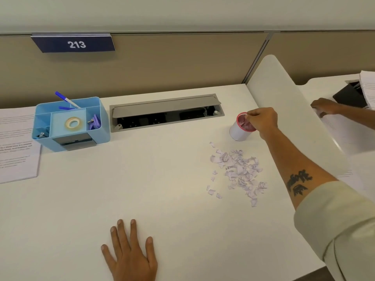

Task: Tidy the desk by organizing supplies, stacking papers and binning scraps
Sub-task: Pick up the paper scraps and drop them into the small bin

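A small white cup with a red rim (237, 131) stands at the right back of the white desk (162, 189), with torn scraps inside it. My right hand (263, 120) reaches over it, fingertips pinched together in the cup's mouth on some scraps. A loose pile of torn paper scraps (239, 171) lies just in front of the cup, beside my forearm. My left hand (130, 252) rests flat on the desk near the front edge, fingers spread, holding nothing. A blue organizer (71, 124) at the back left holds pens, a tape roll and clips. Printed sheets (16, 145) lie at the far left.
An open grey cable hatch (166, 112) is set into the desk behind the middle. A white divider panel (284, 102) borders the right side. Beyond it, another person's hand (324, 107) rests on papers on the neighbouring desk.
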Demonstrator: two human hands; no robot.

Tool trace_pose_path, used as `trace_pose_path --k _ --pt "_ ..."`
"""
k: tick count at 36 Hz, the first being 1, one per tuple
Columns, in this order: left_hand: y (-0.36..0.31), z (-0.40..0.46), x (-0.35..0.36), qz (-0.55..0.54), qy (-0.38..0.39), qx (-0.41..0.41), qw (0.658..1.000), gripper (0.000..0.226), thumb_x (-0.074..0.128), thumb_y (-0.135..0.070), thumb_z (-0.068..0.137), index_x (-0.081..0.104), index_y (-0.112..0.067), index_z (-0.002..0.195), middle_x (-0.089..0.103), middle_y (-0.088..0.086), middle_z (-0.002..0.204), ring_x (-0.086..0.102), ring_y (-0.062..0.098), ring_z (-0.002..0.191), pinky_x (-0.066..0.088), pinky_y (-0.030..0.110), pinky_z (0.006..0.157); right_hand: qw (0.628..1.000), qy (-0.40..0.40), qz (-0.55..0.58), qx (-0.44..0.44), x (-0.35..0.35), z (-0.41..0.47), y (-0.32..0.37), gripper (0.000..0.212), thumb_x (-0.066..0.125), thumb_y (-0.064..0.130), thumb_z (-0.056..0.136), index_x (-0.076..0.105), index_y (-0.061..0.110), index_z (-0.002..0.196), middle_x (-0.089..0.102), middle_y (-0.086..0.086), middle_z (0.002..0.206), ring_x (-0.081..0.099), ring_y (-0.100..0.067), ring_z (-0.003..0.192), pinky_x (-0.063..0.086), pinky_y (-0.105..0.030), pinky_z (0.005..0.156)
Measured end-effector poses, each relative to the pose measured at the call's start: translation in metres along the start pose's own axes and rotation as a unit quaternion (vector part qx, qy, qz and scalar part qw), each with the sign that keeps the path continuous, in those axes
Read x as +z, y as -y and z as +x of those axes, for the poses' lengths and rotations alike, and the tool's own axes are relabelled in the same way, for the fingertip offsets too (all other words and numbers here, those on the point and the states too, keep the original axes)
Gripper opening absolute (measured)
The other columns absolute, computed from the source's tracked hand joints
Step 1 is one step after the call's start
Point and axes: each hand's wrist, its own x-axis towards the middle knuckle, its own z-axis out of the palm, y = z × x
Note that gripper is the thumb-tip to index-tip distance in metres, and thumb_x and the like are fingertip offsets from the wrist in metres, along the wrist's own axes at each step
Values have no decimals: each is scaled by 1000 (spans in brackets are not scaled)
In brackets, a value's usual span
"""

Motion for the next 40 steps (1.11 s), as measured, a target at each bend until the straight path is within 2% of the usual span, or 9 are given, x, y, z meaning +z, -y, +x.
trace_pose_path --k 6,10,17,19,22,25,29,36,40 --pt "1 0 0 -3 8 2 1000 77 37 -53 99 47 -12 163 32 18 177 33 43 163 15 72 129 1000 -17 0 -22 -2 -4 -1 20 76 14 86 84 12 104 80 -7 105 73 -24 101 60 -35 90" --pt "1 0 -1 -10 22 -2 1000 83 17 -65 105 43 -15 166 27 16 179 28 40 165 13 71 131 998 -40 -5 -54 0 -16 3 20 73 19 90 83 12 106 79 -6 109 71 -23 100 61 -37 92" --pt "4 0 2 0 37 0 999 78 31 -58 102 40 -17 168 24 13 180 23 36 167 13 70 132 968 -16 4 -252 31 -61 7 10 73 16 91 80 11 94 76 -5 93 66 -13 78 51 -15 79" --pt "4 -1 2 1 37 0 999 78 34 -56 100 40 -17 168 24 13 181 21 36 168 12 69 132 955 21 -24 -295 49 -76 2 10 72 18 92 79 11 94 74 -4 94 66 -14 77 54 -22 79" --pt "5 -2 1 2 41 2 999 78 33 -56 101 37 -19 169 20 11 182 16 33 169 9 67 133 945 98 -118 -289 74 -94 -14 28 71 34 94 75 19 118 69 -1 120 63 -19 111 53 -35 95" --pt "6 -2 0 3 42 6 999 77 33 -56 102 36 -19 169 19 11 182 15 32 170 9 67 134 917 168 -261 -251 91 -104 -34 67 65 55 93 50 25 151 44 -4 157 32 -27 150 35 -48 119" --pt "4 -2 -1 2 43 5 999 77 33 -57 102 36 -19 170 18 10 183 14 32 170 8 67 134 880 222 -363 -211 98 -115 -53 81 48 67 95 20 32 162 12 0 172 7 -32 158 18 -60 123" --pt "4 -4 -5 7 44 13 999 77 31 -56 103 34 -18 170 17 12 183 11 32 170 7 67 134 901 135 -292 -292 89 -135 -87 46 63 28 98 59 18 143 49 -11 154 46 -38 139 54 -51 99" --pt "4 -4 -6 7 46 13 999 77 30 -56 104 33 -18 171 16 12 183 10 32 171 6 66 134 904 109 -273 -311 80 -142 -97 36 73 15 88 74 17 124 65 -14 135 62 -40 120 58 -50 88"
